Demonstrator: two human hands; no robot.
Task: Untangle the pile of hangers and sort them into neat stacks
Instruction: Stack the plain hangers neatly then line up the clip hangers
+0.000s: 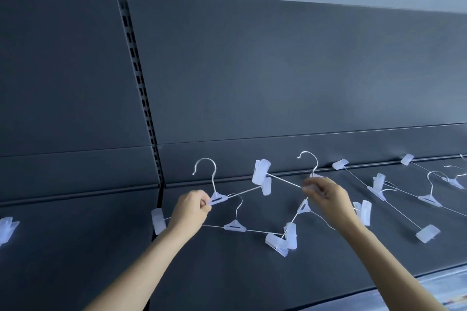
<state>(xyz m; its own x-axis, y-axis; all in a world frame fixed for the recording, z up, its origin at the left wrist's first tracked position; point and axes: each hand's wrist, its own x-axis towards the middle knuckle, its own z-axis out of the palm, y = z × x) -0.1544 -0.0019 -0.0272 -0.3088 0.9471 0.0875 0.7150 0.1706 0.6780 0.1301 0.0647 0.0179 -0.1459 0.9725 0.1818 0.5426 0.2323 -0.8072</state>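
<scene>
Both grips are clamped on clip hangers above a dark shelf (75, 247). My left grip (192, 209) has its fingers curled round the pale plastic centre of the first hanger (218, 198), with the metal hook standing upright just above my knuckles. My right grip (326, 194) pinches the second hanger (314, 176) at its centre, below its hook. Both are lifted off the shelf.

Thin rods from the two held hangers run towards each other and meet between my grips, where their translucent clips (262, 177) overlap. I cannot tell whether the clips are hooked together.

A third hanger (235, 226) lies nearer to me, between my wrists. Its hook points to the far side and its right clip sits against another clip. A fourth hanger (303, 207) slants down under my right grip into that same cluster of clips.

More loose hangers (429, 199) lie spread along the shelf to the right, some crossing one another. A single clip (7, 227) shows at the left edge. Behind the shelf stands a dark back panel (278, 70) with a slotted upright (140, 88) left of centre.
</scene>
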